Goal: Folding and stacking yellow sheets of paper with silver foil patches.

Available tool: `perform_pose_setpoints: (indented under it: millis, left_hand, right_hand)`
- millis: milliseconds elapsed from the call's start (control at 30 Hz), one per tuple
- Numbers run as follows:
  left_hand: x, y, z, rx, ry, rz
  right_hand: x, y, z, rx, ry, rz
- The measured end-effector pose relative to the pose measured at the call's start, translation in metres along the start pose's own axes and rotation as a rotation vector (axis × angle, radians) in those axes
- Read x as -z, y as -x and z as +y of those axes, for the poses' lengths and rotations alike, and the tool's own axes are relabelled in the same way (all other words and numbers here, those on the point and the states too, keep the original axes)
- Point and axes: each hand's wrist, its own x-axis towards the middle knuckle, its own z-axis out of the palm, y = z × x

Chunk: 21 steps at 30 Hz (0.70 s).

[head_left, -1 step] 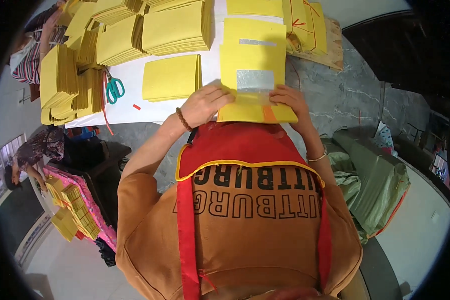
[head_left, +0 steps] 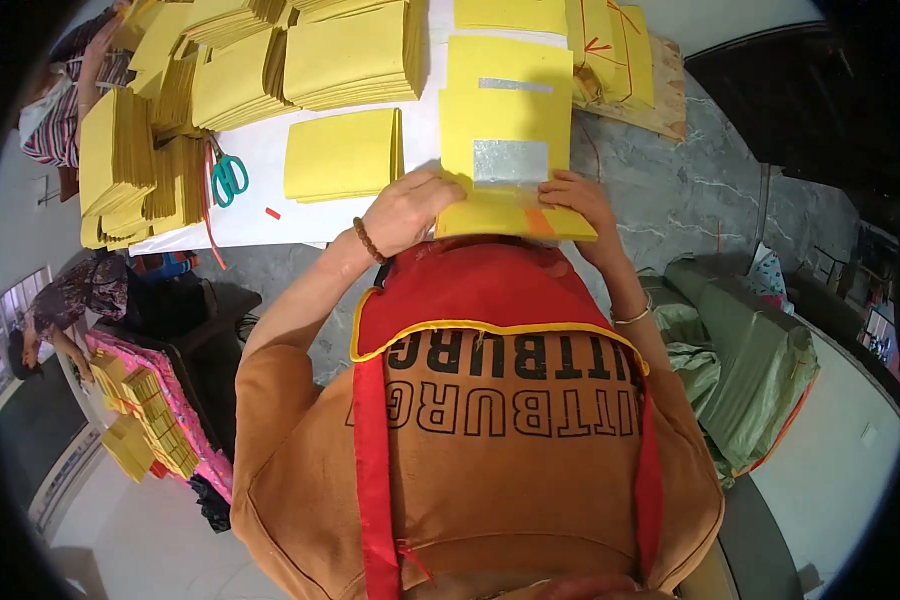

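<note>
A stack of yellow paper sheets point(head_left: 505, 120) with silver foil patches lies at the table's front edge. Its near end is raised and bent into a flap point(head_left: 500, 220) with an orange mark on it. My left hand point(head_left: 410, 208), a brown bead bracelet on its wrist, has its fingers curled on the left edge of the paper. On the right edge, my right hand point(head_left: 577, 200) pinches the same flap, its fingertips over the top. The undersides of both grips are hidden. Left of my left hand lies a small folded yellow paper bundle point(head_left: 342, 155).
Tall stacks of yellow paper point(head_left: 353, 55) fill the table's far left. Green-handled scissors point(head_left: 229, 180) and a red strip point(head_left: 273, 214) lie on the white tabletop point(head_left: 260, 228). String-tied bundles point(head_left: 615, 55) sit far right. Green sacks point(head_left: 740, 370) stand right. Another person point(head_left: 75, 300) bends at left.
The near edge of the yellow paper is a touch higher, and my left fingers have curled in slightly. Otherwise the scene looks the same.
</note>
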Motion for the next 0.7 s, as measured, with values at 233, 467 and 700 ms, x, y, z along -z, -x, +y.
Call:
perform_pose_setpoints:
  millis: [233, 467, 700]
  left_hand:
    - [-0.017, -0.019, -0.012, 0.706, 0.189, 0.045]
    - [-0.037, -0.028, -0.035, 0.872, 0.294, 0.156]
    - [-0.044, -0.029, -0.049, 0.925, 0.352, 0.161]
  right_hand:
    - [-0.012, -0.008, 0.005, -0.516, -0.271, 0.042]
    - [-0.014, -0.035, -0.003, -0.549, -0.486, 0.296]
    - [-0.021, -0.042, 0.007, -0.591, -0.395, 0.339]
